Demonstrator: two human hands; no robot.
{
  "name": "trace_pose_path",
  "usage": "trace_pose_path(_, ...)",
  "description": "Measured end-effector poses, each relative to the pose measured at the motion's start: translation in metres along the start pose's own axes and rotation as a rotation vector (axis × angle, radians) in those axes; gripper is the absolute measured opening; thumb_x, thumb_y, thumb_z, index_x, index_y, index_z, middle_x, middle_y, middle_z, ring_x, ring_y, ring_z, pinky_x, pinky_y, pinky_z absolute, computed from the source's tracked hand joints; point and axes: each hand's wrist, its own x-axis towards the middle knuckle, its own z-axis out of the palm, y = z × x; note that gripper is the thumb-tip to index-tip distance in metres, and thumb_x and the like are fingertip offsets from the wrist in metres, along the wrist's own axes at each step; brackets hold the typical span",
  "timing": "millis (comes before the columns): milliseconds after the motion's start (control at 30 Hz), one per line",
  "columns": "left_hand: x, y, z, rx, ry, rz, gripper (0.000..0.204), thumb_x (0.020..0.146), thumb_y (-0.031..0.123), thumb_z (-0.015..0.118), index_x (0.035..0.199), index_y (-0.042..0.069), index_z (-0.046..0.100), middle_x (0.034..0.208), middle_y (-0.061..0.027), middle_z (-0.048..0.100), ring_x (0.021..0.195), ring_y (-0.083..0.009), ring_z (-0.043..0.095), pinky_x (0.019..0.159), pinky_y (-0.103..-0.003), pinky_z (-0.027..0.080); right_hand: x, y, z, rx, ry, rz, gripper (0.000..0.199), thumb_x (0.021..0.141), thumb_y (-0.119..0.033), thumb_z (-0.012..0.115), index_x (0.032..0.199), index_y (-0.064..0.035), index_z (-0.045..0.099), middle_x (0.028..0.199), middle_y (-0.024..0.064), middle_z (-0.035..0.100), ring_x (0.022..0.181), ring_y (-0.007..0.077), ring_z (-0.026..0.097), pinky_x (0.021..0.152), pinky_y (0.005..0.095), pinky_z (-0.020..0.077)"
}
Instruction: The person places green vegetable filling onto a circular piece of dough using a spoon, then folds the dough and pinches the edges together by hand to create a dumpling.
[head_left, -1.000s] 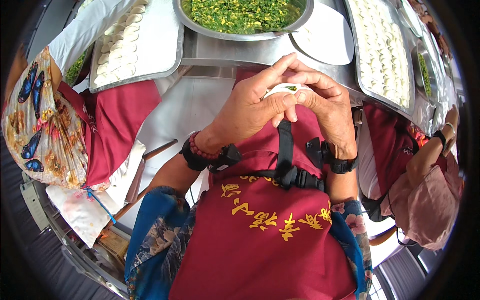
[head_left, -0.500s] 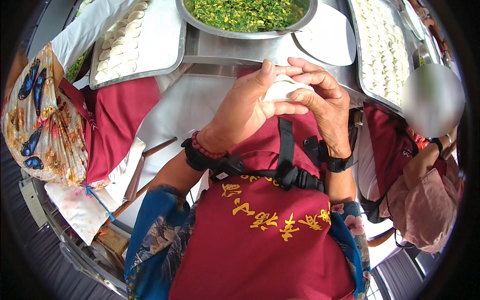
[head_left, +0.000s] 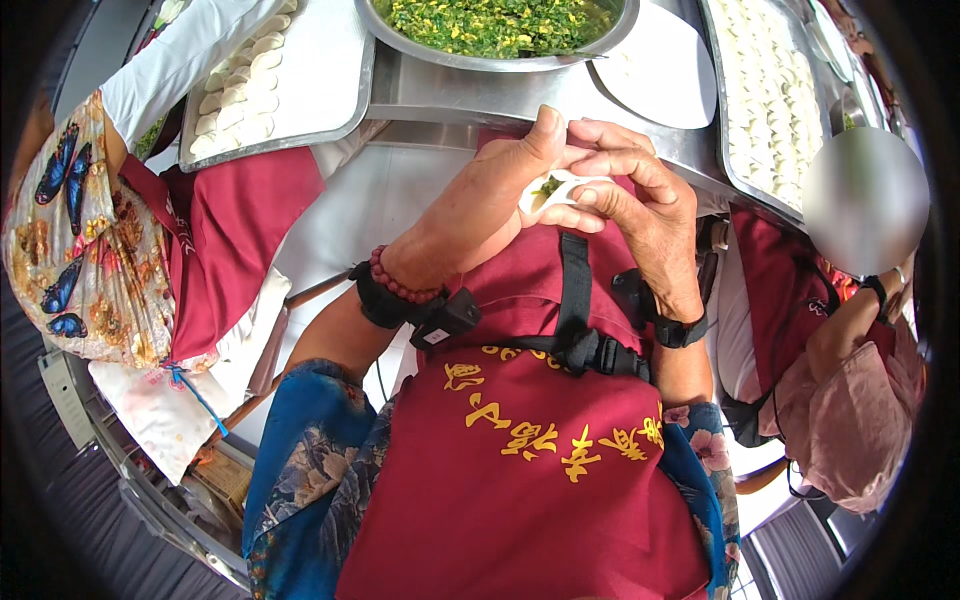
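Between my two hands, above my red apron, is a white dumpling (head_left: 558, 190) with green filling showing at its open left end. My left hand (head_left: 500, 185) supports it from the left, fingers beneath and behind it, thumb raised clear. My right hand (head_left: 640, 190) pinches the dumpling's right side between thumb and fingers. Beyond my hands sits a wide metal bowl (head_left: 470, 58) of chopped green and yellow filling (head_left: 500, 25).
Trays of white dumplings stand at the left (head_left: 240, 100) and right (head_left: 765, 100) of the metal table (head_left: 430, 90). A round white board (head_left: 660, 70) lies right of the bowl. A person in a butterfly-print sleeve (head_left: 80, 240) is on my left, another person in a red apron (head_left: 775, 300) on my right.
The dumpling has turned in my hands, so its open end and green filling now show. My left wrist has shifted slightly left, and the left thumb has lifted a little.
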Motion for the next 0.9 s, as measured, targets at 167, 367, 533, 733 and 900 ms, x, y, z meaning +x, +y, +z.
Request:
trace_pose_path(167,0.010,-0.009,-0.004,-0.215,0.060,-0.075,0.073,0.102,0.057,0.032,0.132,-0.008,0.045,0.124,-0.0181,0.058,0.111,-0.0241,0.059,0.092,-0.044,0.052,-0.004,-0.009,0.011,0.374,0.108,0.064,0.006,0.086,0.004,0.065,0.088,-0.0011,0.067,0.120,0.0144,0.065,0.119,0.0231,0.055,0.100,0.0366,0.0460)
trace_pose_path(367,0.025,-0.021,0.004,-0.654,-0.022,-0.035,0.077,0.102,0.056,0.025,0.139,-0.011,0.033,0.143,-0.0266,0.042,0.134,-0.0372,0.042,0.113,-0.051,0.031,-0.001,0.011,0.006,0.335,0.115,0.045,0.006,0.088,0.000,0.062,0.093,-0.0031,0.065,0.114,0.0109,0.063,0.106,0.0216,0.062,0.089,0.0332,0.0520)
trace_pose_path(533,0.026,-0.029,-0.010,-0.667,0.021,-0.027,0.066,0.103,0.047,0.036,0.133,-0.012,0.037,0.131,-0.0224,0.050,0.121,-0.0317,0.051,0.106,-0.046,0.040,0.002,0.018,0.001,-0.082,0.148,-0.158,0.005,0.087,-0.004,0.066,0.092,-0.0034,0.067,0.112,0.0078,0.068,0.118,0.0254,0.056,0.097,0.0362,0.0457)
trace_pose_path(733,0.032,-0.023,0.002,-0.665,0.109,-0.097,0.052,0.103,0.037,0.040,0.131,-0.006,0.041,0.130,-0.0173,0.051,0.123,-0.0292,0.050,0.107,-0.043,0.039,0.000,0.014,-0.001,-0.152,0.179,-0.242,0.005,0.089,-0.008,0.066,0.093,-0.0057,0.069,0.103,0.0046,0.071,0.117,0.0271,0.056,0.098,0.0388,0.0454)
trace_pose_path(900,0.038,-0.032,-0.005,-0.739,0.057,-0.118,0.042,0.102,0.031,0.042,0.129,-0.002,0.043,0.126,-0.0142,0.052,0.120,-0.0270,0.050,0.104,-0.040,0.042,-0.001,0.023,0.001,-0.102,0.207,-0.299,0.010,0.088,-0.012,0.068,0.096,-0.0055,0.069,0.098,0.0046,0.068,0.116,0.0277,0.054,0.097,0.0394,0.0450)
